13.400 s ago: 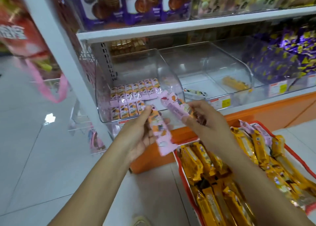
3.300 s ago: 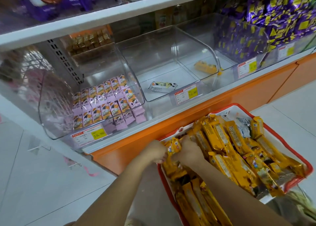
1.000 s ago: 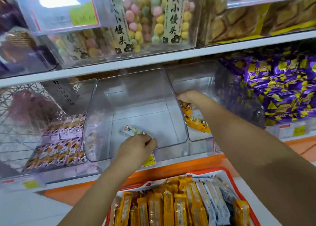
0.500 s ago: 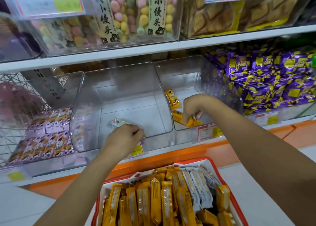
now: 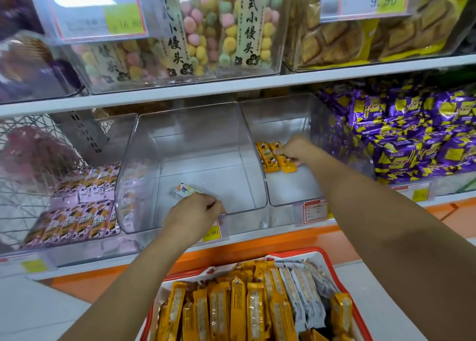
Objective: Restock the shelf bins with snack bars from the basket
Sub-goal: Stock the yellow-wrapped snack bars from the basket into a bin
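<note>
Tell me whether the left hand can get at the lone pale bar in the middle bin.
Probably yes: the left hand sits at the open front of the middle bin, right at the pale bar, with nothing between them.

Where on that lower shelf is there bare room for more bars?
The middle bin is bare behind and beside the white bar; the right bin is bare in front of the yellow bars. Crowded: pink bars at left, purple packs at right.

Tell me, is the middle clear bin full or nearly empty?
Nearly empty: the middle clear bin holds one small wrapped bar, right at the left hand; its floor is otherwise bare.
</note>
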Action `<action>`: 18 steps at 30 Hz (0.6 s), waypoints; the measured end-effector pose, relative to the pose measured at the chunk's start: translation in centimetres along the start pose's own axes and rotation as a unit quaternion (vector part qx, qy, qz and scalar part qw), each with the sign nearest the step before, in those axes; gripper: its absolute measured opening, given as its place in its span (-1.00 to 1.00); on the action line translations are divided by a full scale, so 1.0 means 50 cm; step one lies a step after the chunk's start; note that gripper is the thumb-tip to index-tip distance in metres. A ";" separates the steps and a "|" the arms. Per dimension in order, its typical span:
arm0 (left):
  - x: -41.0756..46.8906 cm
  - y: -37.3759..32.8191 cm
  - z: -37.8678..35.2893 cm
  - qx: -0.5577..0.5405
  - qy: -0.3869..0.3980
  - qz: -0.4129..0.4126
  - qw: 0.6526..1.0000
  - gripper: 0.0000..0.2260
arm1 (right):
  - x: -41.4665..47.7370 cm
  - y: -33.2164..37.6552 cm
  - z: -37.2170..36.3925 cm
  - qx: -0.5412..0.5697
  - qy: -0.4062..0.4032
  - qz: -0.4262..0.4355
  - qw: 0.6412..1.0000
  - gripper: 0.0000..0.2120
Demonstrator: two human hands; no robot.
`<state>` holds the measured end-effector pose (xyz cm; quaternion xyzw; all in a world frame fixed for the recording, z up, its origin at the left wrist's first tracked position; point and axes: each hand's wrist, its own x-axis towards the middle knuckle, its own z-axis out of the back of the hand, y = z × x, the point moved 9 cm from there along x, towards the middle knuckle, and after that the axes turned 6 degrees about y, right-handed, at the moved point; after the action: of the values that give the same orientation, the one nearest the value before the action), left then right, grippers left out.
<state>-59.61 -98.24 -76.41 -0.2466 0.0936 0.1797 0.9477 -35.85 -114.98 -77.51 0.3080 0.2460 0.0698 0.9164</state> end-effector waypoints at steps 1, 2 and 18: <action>0.000 0.000 0.000 0.001 0.001 0.001 1.000 -0.70 | 0.011 0.001 -0.016 0.062 0.021 -0.004 0.998 -0.77; 0.001 0.000 0.000 0.001 0.001 0.001 1.000 -0.70 | 0.015 0.003 -0.028 0.104 0.038 -0.009 0.994 -0.82; -0.104 0.016 0.102 -0.328 -0.252 -0.061 0.908 -0.70 | -0.395 0.037 -0.008 0.007 -0.145 0.211 0.967 -0.72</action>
<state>-64.25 -96.59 -70.99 -0.4957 -0.2276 0.1984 0.8143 -53.16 -118.80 -68.62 0.3659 0.0405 0.2145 0.9047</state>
